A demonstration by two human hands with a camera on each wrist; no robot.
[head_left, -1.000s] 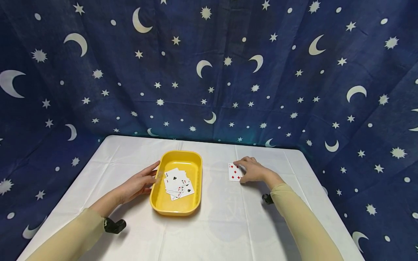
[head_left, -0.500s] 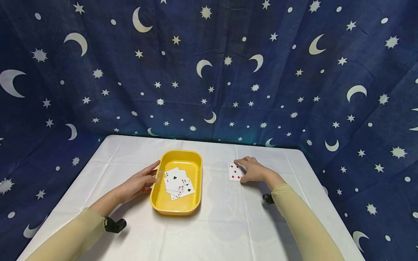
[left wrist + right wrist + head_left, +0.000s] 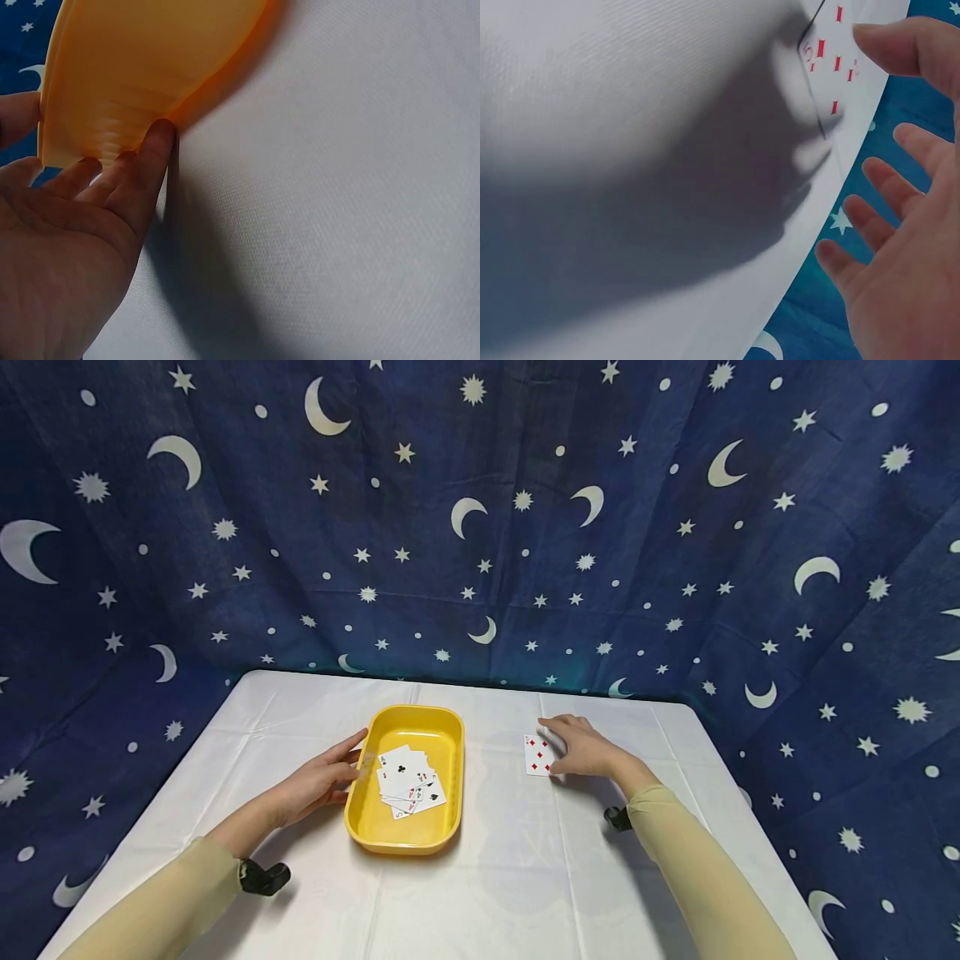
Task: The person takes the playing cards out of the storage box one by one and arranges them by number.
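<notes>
In the head view, a yellow tray (image 3: pixel 405 843) is touched along its side by the left hand (image 3: pixel 318 783); a loose pile of cards (image 3: pixel 402 775) is contained inside. The five of diamonds (image 3: pixel 536 760) is laid face up on the white table (image 3: pixel 487 893), its edge partly overlapped by the right hand (image 3: pixel 585 752). In the left wrist view, the tray's wall is met by fairly straight fingers. In the right wrist view, the fingers are spread (the thumb is seen near the card).

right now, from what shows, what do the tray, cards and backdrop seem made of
Tray: likely plastic, smooth, with a soft sheen.
Cards: probably card stock, thin, flat and printed; any plastic coating is unclear.
Backdrop: apparently matte fabric, judging by its soft folds.
</notes>
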